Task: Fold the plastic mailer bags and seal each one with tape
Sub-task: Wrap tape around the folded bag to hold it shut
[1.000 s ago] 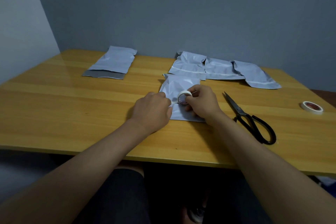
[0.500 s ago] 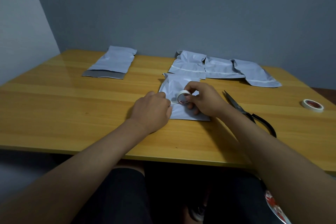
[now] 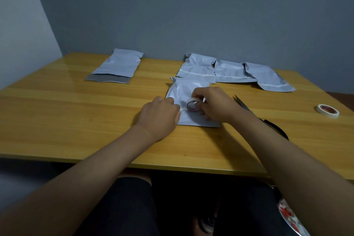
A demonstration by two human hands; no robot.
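Currently, left to right on the wooden table [image 3: 76, 113]: one flat mailer bag [image 3: 117, 67] with its grey flap open lies at about 11 o'clock, well apart from the rest. Left hand [image 3: 160, 116] sits knuckles-up at the left edge of the folded mailer bag [image 3: 183, 92] at table centre, fingers curled under; looks like it pins the tape end there, can't tell the exact hold. Right hand [image 3: 214, 104] pinches a small tape roll [image 3: 193, 104] upright on that bag, thumb and fingers around the rim. Short strip of tape runs from roll toward left hand. Row of three sealed mailer bags [image 3: 229, 71] at 12 to 1 o'clock, overlapping each other. Black scissors [image 3: 268, 122] at 3 o'clock, partly under right forearm. Second tape roll [image 3: 327, 110] flat at far 3 o'clock.
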